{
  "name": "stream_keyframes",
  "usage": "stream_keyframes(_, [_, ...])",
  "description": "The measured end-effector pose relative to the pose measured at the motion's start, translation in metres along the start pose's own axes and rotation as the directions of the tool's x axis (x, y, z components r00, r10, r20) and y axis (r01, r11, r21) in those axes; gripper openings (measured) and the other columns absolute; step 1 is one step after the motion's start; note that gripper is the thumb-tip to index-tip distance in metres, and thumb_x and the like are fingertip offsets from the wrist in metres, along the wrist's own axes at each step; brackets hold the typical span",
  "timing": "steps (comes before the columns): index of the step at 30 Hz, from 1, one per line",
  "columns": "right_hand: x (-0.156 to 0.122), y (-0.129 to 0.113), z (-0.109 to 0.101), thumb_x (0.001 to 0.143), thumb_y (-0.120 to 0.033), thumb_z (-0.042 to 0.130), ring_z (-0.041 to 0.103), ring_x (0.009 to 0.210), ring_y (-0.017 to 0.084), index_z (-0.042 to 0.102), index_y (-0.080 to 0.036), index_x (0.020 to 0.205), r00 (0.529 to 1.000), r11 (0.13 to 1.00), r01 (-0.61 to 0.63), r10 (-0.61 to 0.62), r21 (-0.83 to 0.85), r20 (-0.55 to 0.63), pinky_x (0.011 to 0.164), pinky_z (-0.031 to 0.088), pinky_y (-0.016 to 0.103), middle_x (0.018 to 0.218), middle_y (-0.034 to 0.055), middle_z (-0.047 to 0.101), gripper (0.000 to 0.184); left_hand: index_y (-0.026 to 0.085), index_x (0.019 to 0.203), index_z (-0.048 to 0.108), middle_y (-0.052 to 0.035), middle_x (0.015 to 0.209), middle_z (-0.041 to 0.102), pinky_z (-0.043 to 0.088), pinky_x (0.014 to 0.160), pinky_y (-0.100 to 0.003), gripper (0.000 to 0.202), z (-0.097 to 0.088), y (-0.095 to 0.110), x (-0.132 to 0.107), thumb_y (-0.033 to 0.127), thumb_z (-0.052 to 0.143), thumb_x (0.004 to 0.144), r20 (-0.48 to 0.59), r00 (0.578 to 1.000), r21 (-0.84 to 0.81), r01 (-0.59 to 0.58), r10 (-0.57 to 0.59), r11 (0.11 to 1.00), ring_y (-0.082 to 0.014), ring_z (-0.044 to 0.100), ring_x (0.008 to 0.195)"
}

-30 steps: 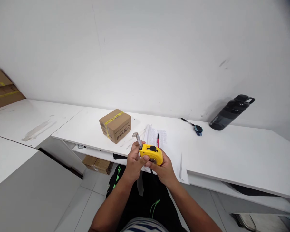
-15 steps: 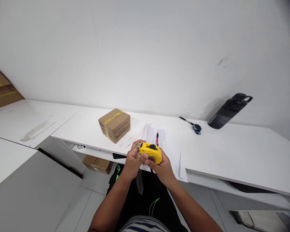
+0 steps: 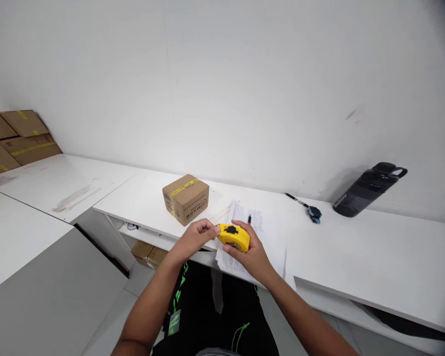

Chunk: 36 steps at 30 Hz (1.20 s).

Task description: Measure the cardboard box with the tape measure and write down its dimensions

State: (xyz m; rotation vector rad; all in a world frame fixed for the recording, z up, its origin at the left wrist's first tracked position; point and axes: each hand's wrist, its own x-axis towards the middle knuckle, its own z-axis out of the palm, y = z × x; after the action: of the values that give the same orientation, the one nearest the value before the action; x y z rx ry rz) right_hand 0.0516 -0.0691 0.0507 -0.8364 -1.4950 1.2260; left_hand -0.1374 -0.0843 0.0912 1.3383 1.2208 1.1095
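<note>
We are holding the yellow tape measure (image 3: pixel 239 242) just below the middle of the frame, over the paper (image 3: pixel 272 249) at the desk's (image 3: pixel 359 252) near edge. Our right hand (image 3: pixel 252 249) is gripping its case, thumb and fingers wrapping the back end. Our left hand (image 3: pixel 193 238) is closing thumb and fingertip at its front end, pinching there. Behind our hands, a pen (image 3: pixel 249 218) is lying on the paper, partly hidden. A taped box (image 3: pixel 186 200) is sitting left of center, near the left hand but apart from it. Right of center, a watch (image 3: pixel 314 214) is lying with its strap stretching toward the wall (image 3: pixel 252 89); farther right, a dark bottle (image 3: pixel 367 190) is leaning rightward in view. More cartons (image 3: pixel 31 148) are stacking up at upper left.
</note>
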Motion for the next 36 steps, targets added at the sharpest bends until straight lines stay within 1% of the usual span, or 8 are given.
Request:
stream_keyframes(4, [0.035,-0.028,0.014,0.067,-0.044,0.079,0.062,0.096,0.022,0.053,-0.025,0.124,0.994,0.976,0.096,-0.103,-0.198,-0.027,0.081,0.053,0.036,0.117,0.0071,0.06,0.066,0.015,0.073,0.06,0.0006,0.066,0.056,0.044,0.065,-0.025,0.038,-0.031,0.027,0.028,0.051,0.073,0.07,0.159,0.984,-0.032,0.093,-0.086,0.995,-0.0096,0.053,0.061])
stream_keyframes(6, [0.053,-0.036,0.024,0.069,-0.045,0.076,0.063,0.087,0.02,0.05,-0.025,0.126,0.989,0.965,0.128,-0.14,-0.227,-0.037,0.075,0.054,0.035,0.111,0.0062,0.063,0.066,0.016,0.069,0.056,0.0025,0.059,0.05,0.043,0.059,-0.024,0.038,-0.049,0.041,0.05,0.051,0.071,0.072,0.148,0.985,-0.003,0.087,-0.085,0.996,-0.008,0.047,0.053])
stream_keyframes(9, [0.075,-0.036,0.034,0.074,-0.045,0.07,0.063,0.076,0.019,0.046,-0.026,0.128,0.985,0.947,0.144,-0.167,-0.286,-0.054,0.069,0.053,0.034,0.099,0.0027,0.066,0.063,0.017,0.069,0.056,0.0012,0.06,0.051,0.044,0.059,-0.026,0.035,-0.082,0.057,0.087,0.05,0.063,0.077,-0.091,0.995,0.226,0.053,-0.033,0.973,-0.0096,0.046,0.053])
stream_keyframes(11, [0.085,-0.029,0.036,0.076,-0.044,0.068,0.063,0.074,0.019,0.045,-0.027,0.129,0.984,0.93,0.127,-0.161,-0.344,-0.074,0.07,0.052,0.034,0.097,0.0016,0.067,0.06,0.017,0.071,0.058,-0.0029,0.068,0.059,0.044,0.062,-0.027,0.035,-0.107,0.062,0.109,0.05,0.057,0.081,-0.344,0.937,0.526,0.142,0.057,0.839,-0.0135,0.054,0.062])
stream_keyframes(15, [0.1,-0.012,0.042,0.079,-0.04,0.063,0.064,0.089,0.024,0.045,-0.028,0.129,0.982,0.858,0.136,-0.182,-0.495,-0.046,0.08,0.051,0.04,0.109,0.0042,0.067,0.055,0.018,0.071,0.059,-0.0078,0.081,0.066,0.041,0.07,-0.031,0.03,-0.145,0.055,0.139,0.047,0.059,0.08,-0.507,0.856,0.657,0.308,0.101,0.688,-0.0231,0.06,0.082])
stream_keyframes(24, [0.127,-0.012,0.068,0.084,-0.033,0.056,0.062,0.098,0.026,0.042,-0.025,0.129,0.983,0.718,0.183,-0.124,-0.671,0.135,0.077,0.049,0.038,0.116,0.0081,0.062,0.047,0.02,0.072,0.057,-0.0106,0.092,0.069,0.04,0.071,-0.032,0.035,-0.157,0.016,0.158,0.052,0.051,0.085,-0.571,0.814,0.692,0.406,0.108,0.597,-0.0251,0.061,0.088])
stream_keyframes(31, [0.129,-0.009,0.074,0.086,-0.033,0.055,0.063,0.098,0.026,0.038,-0.027,0.131,0.979,0.703,0.199,-0.114,-0.683,0.168,0.075,0.049,0.037,0.118,0.0068,0.062,0.049,0.018,0.07,0.057,-0.0081,0.072,0.065,0.04,0.063,-0.029,0.044,-0.175,0.015,0.162,0.056,0.045,0.089,-0.497,0.866,0.659,0.338,0.052,0.673,-0.0205,0.059,0.07])
stream_keyframes(36, [0.129,-0.008,0.076,0.086,-0.033,0.055,0.065,0.096,0.027,0.038,-0.025,0.131,0.981,0.686,0.191,-0.102,-0.702,0.167,0.072,0.048,0.035,0.114,0.0067,0.064,0.049,0.016,0.072,0.058,-0.0089,0.067,0.064,0.041,0.061,-0.03,0.045,-0.184,0.011,0.171,0.056,0.045,0.09,-0.525,0.85,0.585,0.393,-0.038,0.71,-0.0207,0.059,0.064])
